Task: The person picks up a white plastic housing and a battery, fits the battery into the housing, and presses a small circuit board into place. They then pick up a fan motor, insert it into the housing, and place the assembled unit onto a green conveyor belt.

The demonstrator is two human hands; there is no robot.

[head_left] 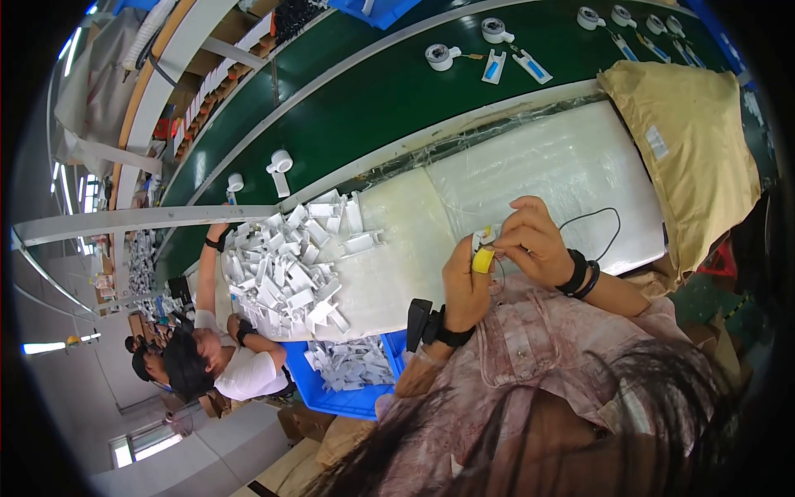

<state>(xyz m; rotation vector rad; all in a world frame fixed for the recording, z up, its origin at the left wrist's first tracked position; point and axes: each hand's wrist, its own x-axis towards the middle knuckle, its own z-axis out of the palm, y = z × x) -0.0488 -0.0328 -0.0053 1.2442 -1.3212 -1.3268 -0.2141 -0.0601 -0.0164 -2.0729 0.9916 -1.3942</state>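
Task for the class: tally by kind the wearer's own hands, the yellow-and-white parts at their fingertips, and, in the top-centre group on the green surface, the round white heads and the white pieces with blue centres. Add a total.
Left hand and right hand: 2
Yellow-and-white part: 1
Round white heads: 2
White pieces with blue centres: 2
Total: 7

Own hands (469, 290) two; held part (483, 260) one; discs (438, 56) eight.

Tan bag (694, 153), perhaps a distant window (155, 446).
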